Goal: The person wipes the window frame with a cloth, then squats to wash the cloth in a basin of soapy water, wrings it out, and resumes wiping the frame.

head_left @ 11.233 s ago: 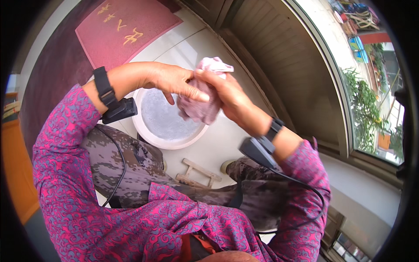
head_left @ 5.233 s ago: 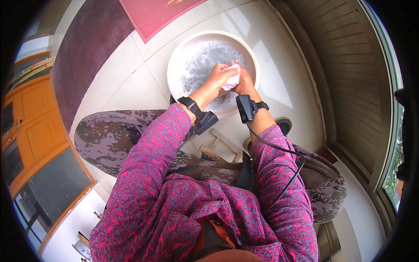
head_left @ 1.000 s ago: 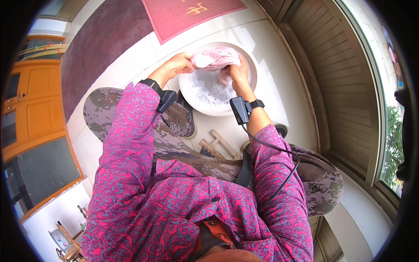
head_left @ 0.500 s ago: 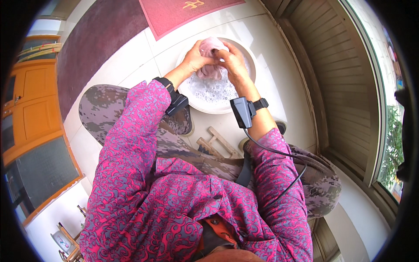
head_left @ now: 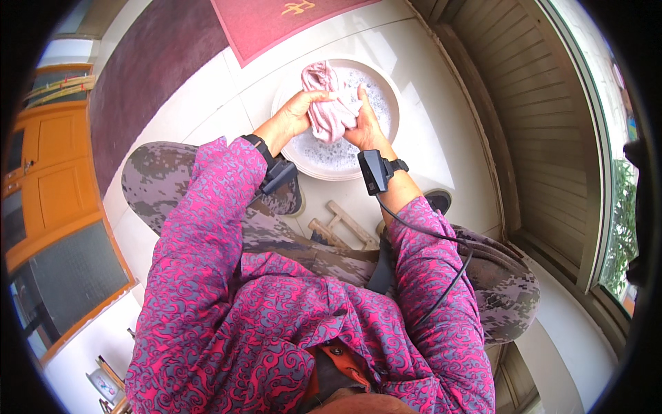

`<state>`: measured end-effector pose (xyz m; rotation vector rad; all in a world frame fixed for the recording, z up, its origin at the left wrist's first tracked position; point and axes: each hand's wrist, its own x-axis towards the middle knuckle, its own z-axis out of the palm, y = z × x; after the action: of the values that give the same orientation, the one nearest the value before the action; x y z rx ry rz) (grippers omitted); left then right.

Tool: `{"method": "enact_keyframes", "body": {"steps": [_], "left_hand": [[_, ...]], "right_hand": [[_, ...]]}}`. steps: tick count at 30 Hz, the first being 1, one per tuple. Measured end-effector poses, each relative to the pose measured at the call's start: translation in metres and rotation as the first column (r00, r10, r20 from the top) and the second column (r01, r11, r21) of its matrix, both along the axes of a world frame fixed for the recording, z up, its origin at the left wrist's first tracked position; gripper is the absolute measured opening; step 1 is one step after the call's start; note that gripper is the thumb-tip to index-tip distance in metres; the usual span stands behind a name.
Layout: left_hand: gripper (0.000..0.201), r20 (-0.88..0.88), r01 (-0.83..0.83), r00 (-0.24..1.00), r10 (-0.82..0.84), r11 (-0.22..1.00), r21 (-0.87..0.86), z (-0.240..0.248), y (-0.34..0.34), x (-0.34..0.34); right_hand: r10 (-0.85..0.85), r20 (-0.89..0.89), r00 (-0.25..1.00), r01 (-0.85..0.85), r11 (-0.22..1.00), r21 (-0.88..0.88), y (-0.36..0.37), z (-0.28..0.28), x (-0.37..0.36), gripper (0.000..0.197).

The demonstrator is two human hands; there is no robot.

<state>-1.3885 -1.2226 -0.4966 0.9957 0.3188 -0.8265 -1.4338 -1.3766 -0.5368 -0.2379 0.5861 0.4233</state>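
Note:
A wet, pale pink cloth [head_left: 332,123], bunched and folded, is stretched between my two hands over a round white basin [head_left: 396,114]. Sudsy water [head_left: 312,150] with bubbles fills the basin under it. My left hand [head_left: 298,112] grips the cloth's left side, thumb laid across the top. On the other side my right hand [head_left: 365,130] holds the right end, its thumb pointing up and its other fingers partly hidden by the cloth. One end of the cloth hangs over beyond my left hand, toward the far side of the basin.
The basin stands on pale floor tiles [head_left: 214,114] between my feet. Nearer me lies a small wooden frame [head_left: 343,224]. Beyond are a red mat [head_left: 276,27] and a dark mat [head_left: 162,62]. A slatted panel [head_left: 514,90] borders the right; an orange wooden door [head_left: 62,155] is at left.
My hands have come nearer and moved apart slightly. The cloth, squeezed into a bundle before, is now spread wider between them, with a fold hanging out on the left.

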Motion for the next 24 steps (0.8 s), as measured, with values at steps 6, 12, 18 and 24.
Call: {"method": "enact_keyframes", "body": {"steps": [6,12,18,24], "left_hand": [[0.038,0.243,-0.049,0.97,-0.029,0.951,0.306,-0.014,-0.017,-0.014],[0.068,0.285,0.14,0.932,-0.225,0.947,0.29,-0.004,-0.006,0.008],[0.069,0.314,0.135,0.931,-0.188,0.974,0.182,0.012,0.012,0.027],[0.042,0.353,0.222,0.86,-0.367,0.894,0.389,0.006,0.004,0.033]], "right_hand": [[0.147,0.297,0.943,-0.099,0.98,-0.173,-0.002,0.015,0.002,0.055],[0.323,0.266,0.908,-0.256,0.932,-0.256,-0.006,0.024,-0.003,0.048],[0.374,0.3,0.878,-0.315,0.922,-0.227,-0.008,0.041,-0.004,0.044],[0.55,0.212,0.808,-0.436,0.799,-0.413,0.002,0.049,-0.006,0.043]]}}
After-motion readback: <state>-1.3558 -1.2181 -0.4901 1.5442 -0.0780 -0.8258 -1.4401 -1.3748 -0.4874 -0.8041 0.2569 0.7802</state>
